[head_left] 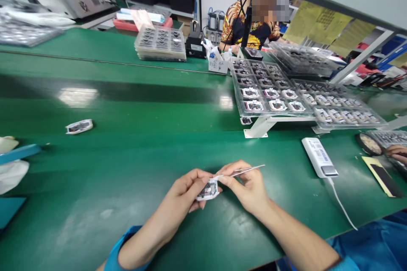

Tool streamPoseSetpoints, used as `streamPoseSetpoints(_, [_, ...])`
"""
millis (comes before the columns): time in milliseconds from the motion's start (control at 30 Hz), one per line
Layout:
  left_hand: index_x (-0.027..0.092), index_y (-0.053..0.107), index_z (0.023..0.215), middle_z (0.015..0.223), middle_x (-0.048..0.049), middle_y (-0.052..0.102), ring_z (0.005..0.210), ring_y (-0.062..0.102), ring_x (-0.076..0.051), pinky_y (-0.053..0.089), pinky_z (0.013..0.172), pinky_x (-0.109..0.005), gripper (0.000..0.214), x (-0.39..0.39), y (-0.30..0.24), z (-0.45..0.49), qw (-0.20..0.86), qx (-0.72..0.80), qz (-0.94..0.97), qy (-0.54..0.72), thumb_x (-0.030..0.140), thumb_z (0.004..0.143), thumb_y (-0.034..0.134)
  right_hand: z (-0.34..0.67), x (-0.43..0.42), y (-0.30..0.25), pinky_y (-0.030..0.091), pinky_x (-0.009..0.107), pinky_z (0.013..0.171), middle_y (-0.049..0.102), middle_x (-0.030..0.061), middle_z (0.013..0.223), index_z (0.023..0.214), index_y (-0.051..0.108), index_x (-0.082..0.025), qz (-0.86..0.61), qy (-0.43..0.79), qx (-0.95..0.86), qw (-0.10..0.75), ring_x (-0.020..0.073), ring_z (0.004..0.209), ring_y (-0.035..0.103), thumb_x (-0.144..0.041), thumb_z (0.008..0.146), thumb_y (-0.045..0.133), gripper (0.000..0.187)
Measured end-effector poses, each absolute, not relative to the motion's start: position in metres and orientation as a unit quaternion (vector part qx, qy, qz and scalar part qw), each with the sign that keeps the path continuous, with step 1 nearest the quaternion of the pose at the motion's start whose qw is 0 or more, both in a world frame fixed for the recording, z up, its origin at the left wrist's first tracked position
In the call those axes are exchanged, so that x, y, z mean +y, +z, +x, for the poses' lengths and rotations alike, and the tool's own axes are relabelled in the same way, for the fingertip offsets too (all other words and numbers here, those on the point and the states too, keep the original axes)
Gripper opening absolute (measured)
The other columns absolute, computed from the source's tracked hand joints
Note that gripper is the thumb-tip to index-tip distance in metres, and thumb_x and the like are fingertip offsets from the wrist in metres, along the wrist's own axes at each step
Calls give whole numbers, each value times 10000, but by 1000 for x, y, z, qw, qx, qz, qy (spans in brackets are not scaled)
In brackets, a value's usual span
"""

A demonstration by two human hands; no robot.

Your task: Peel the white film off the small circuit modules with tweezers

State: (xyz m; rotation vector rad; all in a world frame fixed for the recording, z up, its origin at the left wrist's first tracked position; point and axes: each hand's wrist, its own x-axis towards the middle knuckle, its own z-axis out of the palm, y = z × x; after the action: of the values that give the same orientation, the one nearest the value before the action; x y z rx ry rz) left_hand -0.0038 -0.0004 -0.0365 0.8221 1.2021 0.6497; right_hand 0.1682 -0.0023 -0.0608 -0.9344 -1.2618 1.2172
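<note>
My left hand [187, 190] is closed around a small white electronic housing [207, 190] with a circuit board showing in its open face. The fingers hide its left side. My right hand [246, 186] pinches a pair of thin tweezers [249, 169], whose back end sticks out to the right above the knuckles. Their tips meet the upper edge of the housing, and a small pale part there is too blurred to make out. A second white housing [79, 126] lies alone on the green table [127, 152], far to the left of both hands.
Clear compartment trays [273, 112] of white housings stand on a raised white bracket [259, 129]. A white device with a cable [319, 156] lies at right. Stacked trays [160, 42] and a small white box [218, 65] stand behind. A person [235, 25] sits opposite; another person's hand [397, 152] is far right.
</note>
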Motion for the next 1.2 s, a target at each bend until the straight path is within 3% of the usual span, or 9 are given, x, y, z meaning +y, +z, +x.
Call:
streamPoseSetpoints(333, [171,680,820,622,52,559,564,454,-102,337,536,-213,451,-1,-41,-6,697,525,378,310,602,702,744,169,-3,-57,616,332,754,806,53,820,820,705,-217,-398,381,-641,535,193,775,772,-216,870,728,55])
streamPoseSetpoints(600, [168,696,901,633,33,576,578,451,-118,334,511,-223,360,0,-45,-8,704,482,401,334,501,768,728,166,-2,-61,626,324,760,813,49,868,866,718,-222,-380,426,-589,572,196,816,784,-257,862,751,48])
streamPoseSetpoints(833, [181,703,886,640,30,586,582,453,-116,326,524,-224,248,1,-49,-9,720,473,376,340,417,812,684,167,-1,-63,598,350,757,821,43,800,818,741,-236,-375,336,-650,569,208,757,786,-233,862,757,47])
streamPoseSetpoints(967, [209,675,1054,860,-5,681,727,574,-145,424,625,-241,301,5,-52,-15,716,435,453,306,343,791,730,170,2,-63,588,343,752,822,49,819,834,743,-229,-393,314,-664,553,207,763,780,-185,856,753,51])
streamPoseSetpoints(1033, [220,623,1120,972,-31,711,827,632,-179,488,704,-276,402,12,-60,-18,674,430,525,291,317,750,749,171,3,-62,588,340,754,823,52,850,849,744,-229,-415,311,-659,545,207,784,776,-169,845,757,61])
streamPoseSetpoints(1200, [224,552,962,855,-35,705,806,677,-229,541,732,-344,352,61,-84,-32,496,504,625,330,467,735,665,170,2,-58,580,344,758,818,42,847,856,734,-234,-420,284,-650,566,206,788,759,-159,843,748,78])
